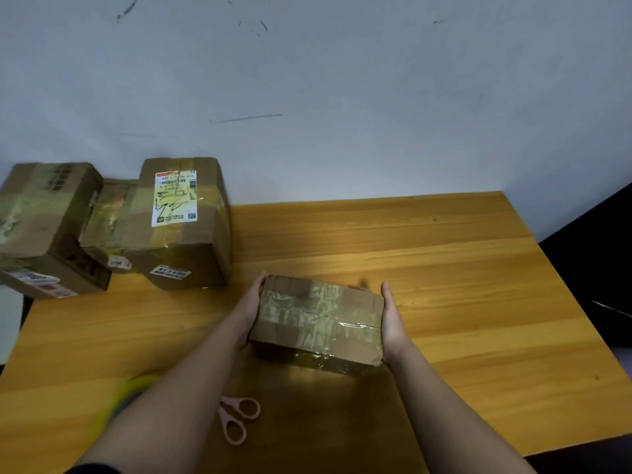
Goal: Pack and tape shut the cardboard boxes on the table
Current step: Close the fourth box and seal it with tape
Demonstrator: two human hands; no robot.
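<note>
Both hands on it: left hand (248, 307) and right hand (391, 319) press flat, fingers straight, against the ends of the taped box (319, 323), mid-table (478, 268); other boxes (178, 220) crowd the far-left corner

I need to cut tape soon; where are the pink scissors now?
The pink scissors lie on the table's near edge, between the person's forearms, right of the yellow tape roll.

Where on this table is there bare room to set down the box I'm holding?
Bare wood spans the table right of the held box, out to its far and right edges. Crowded: the stacked boxes at far left, scissors and yellow tape roll near left.
</note>
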